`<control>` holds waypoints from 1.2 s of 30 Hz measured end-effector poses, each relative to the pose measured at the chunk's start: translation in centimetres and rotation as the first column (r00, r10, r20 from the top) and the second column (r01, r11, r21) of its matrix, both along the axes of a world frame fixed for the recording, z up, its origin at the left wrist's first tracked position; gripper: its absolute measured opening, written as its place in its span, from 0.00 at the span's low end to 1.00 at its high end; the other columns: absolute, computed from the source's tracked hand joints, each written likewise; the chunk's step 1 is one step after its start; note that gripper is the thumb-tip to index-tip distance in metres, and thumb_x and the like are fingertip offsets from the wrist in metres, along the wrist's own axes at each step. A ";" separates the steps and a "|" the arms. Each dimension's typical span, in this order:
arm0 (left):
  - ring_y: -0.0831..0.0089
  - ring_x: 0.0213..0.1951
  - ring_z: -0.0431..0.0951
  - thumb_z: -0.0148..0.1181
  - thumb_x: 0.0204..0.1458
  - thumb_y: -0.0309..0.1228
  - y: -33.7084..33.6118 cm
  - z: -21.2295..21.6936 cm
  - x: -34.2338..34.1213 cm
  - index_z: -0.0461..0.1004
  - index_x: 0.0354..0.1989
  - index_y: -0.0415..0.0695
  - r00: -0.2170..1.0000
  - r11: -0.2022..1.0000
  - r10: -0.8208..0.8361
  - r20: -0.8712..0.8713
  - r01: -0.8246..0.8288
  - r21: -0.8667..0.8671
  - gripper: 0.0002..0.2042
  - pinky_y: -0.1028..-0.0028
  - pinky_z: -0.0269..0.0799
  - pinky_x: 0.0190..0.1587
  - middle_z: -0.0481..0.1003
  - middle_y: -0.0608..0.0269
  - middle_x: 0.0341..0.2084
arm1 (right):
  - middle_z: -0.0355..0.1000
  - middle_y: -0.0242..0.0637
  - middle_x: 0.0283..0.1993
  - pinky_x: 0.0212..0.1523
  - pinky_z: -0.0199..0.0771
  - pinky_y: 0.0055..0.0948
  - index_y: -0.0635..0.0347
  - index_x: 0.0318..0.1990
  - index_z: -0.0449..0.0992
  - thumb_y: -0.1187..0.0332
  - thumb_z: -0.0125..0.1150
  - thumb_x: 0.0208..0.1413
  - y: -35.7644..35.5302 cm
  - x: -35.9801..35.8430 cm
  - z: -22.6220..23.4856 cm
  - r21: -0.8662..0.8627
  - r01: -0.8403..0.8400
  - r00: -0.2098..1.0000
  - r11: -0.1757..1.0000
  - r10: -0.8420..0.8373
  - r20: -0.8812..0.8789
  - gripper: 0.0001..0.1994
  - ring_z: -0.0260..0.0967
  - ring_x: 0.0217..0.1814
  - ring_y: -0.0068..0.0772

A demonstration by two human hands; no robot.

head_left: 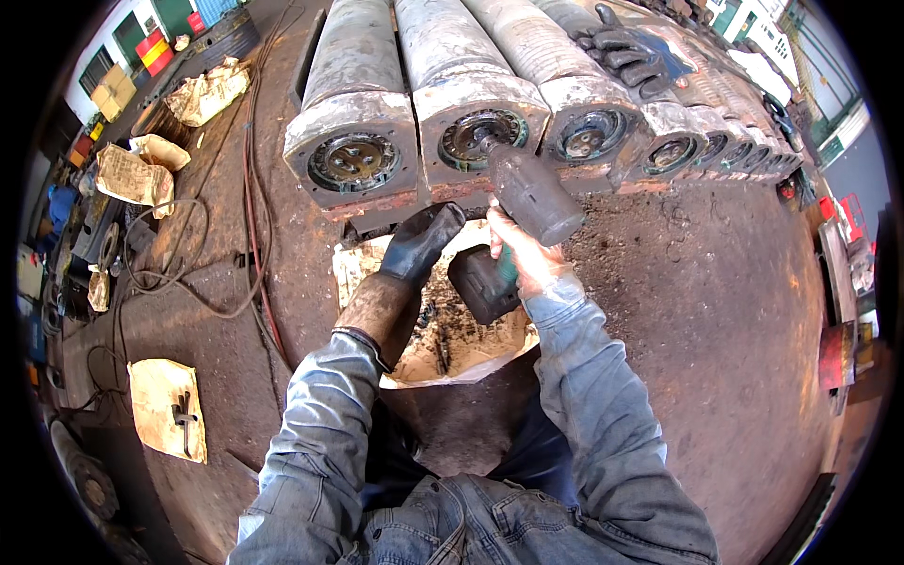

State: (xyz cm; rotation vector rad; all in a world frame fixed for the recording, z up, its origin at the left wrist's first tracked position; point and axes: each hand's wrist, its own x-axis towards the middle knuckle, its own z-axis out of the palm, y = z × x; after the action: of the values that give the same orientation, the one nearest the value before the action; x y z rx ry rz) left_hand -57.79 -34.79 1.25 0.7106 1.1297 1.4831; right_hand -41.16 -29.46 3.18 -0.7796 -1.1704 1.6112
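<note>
a power driver at the end face of a cylinder. the right hand [524,254] wraps its fingers fully around the handle of the power driver [539,196], presumably so that palm and wrist line up behind the tool. the driver tilts, its nose reaching into the round opening of the second cylinder [452,52] from the left. the left hand [421,243], in a dark glove, is partly curled just below that cylinder's end; whether it grips anything cannot be told. the cylinders lie side by side, open ends facing the person, an arrangement that probably keeps each face within reach. brown paper [471,365] lies beneath the hands, strewn with dark bits [441,330], perhaps to catch droppings. a smaller sheet [155,395] at left bears a dark hand tool [185,421], likely for keeping it off the grimy floor [716,330].
</note>
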 end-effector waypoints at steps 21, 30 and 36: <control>0.64 0.61 0.66 0.61 0.53 0.57 -1.3 0.2 -1.1 0.65 0.64 0.45 0.992 0.986 -0.080 0.101 0.093 -0.138 0.36 0.64 0.56 0.64 0.67 0.61 0.60 | 0.74 0.46 0.50 0.54 0.77 0.46 0.64 0.53 0.73 0.74 0.54 0.58 1.7 -0.9 -4.1 -0.253 -0.524 0.431 0.813 -0.003 -0.902 0.15 0.74 0.49 0.44; 0.57 0.66 0.61 0.48 0.56 0.65 -1.5 1.3 -1.8 0.60 0.68 0.43 0.979 0.984 -0.127 0.162 0.145 -0.107 0.41 0.57 0.51 0.68 0.61 0.53 0.67 | 0.75 0.46 0.51 0.57 0.74 0.45 0.64 0.52 0.73 0.64 0.52 0.63 2.1 1.1 -4.7 -0.195 -0.458 0.607 0.867 0.144 -0.782 0.16 0.74 0.52 0.44; 0.58 0.62 0.65 0.50 0.56 0.64 -2.0 2.9 -0.5 0.64 0.65 0.41 0.930 0.985 -0.152 0.334 0.170 -0.025 0.40 0.58 0.57 0.65 0.66 0.54 0.62 | 0.74 0.39 0.55 0.60 0.71 0.36 0.59 0.59 0.69 0.59 0.66 0.55 -3.9 3.7 -0.7 0.549 -0.285 0.711 0.786 -0.211 0.671 0.26 0.70 0.59 0.34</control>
State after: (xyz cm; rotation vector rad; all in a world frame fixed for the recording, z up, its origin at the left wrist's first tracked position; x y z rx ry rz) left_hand -58.27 -36.77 4.18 0.4815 0.8298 1.3654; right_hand -37.49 -33.33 2.48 -0.9445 -2.1514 0.7971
